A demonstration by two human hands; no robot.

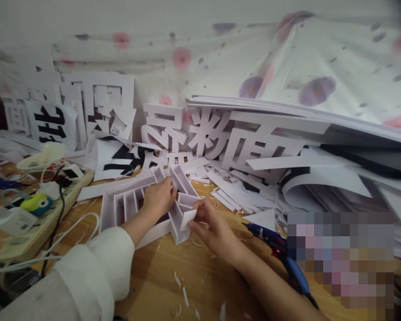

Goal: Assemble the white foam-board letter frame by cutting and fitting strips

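Note:
A hollow white 3D character (110, 211), seemingly built from foam board strips, lies on the wooden table in front of me. My left hand (160, 196) reaches over it from the left, fingers curled together on one of its upright walls. Part of those fingertips is hidden inside the character. At the near right corner, my right hand (215, 227) pinches a short end wall of the same character between thumb and fingers. To the right of this hand rests a blue glue gun (267, 236) with a small red light lit.
A power strip (16, 247) with plugs and loose cables runs along the left. Finished white characters (263, 142) lean at the back beside stacked sheets (240, 103). Paper offcuts (227, 191) are heaped behind the work, and small scraps dot the wooden table (160, 285).

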